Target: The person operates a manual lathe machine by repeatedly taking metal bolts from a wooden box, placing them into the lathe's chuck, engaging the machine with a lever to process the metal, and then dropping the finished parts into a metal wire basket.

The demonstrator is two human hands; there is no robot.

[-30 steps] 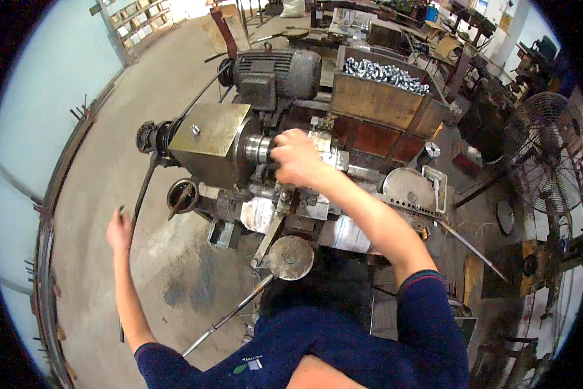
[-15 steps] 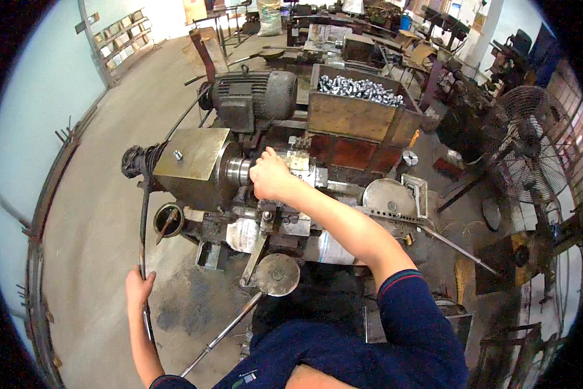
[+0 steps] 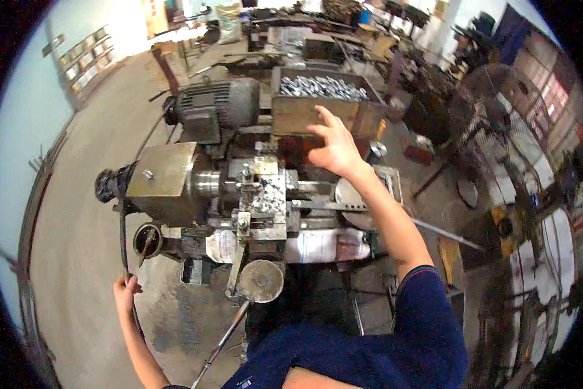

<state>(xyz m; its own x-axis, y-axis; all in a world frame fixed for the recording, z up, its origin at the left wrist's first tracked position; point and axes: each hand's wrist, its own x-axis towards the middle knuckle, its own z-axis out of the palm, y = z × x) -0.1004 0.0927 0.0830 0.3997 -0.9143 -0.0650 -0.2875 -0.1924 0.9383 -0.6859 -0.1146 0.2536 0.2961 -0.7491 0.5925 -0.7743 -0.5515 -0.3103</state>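
Note:
My left hand (image 3: 128, 290) is closed around a long dark lever (image 3: 124, 243), which runs up to the pulley end of a small lathe. My right hand (image 3: 335, 144) is raised over the lathe's far side with its fingers spread, and nothing shows in it. Just beyond its fingertips stands a metal box (image 3: 317, 113) filled with small shiny metal parts (image 3: 324, 87). The lathe's headstock (image 3: 161, 172) has a loose small part (image 3: 148, 174) on its top. Right of its bright spindle (image 3: 207, 183), the cross slide (image 3: 265, 198) is strewn with metal chips.
An electric motor (image 3: 220, 107) sits behind the headstock. In front are a round metal plate (image 3: 260, 281) with a slanting rod, a pot (image 3: 148, 240) with a brush-like tool, and a white sack (image 3: 314, 246). A large fan (image 3: 499, 107) stands to the right.
My right hand has left the spindle, moving right and away toward the metal box, and its fingers have spread. My left hand keeps its grip on the lever. The view has shifted.

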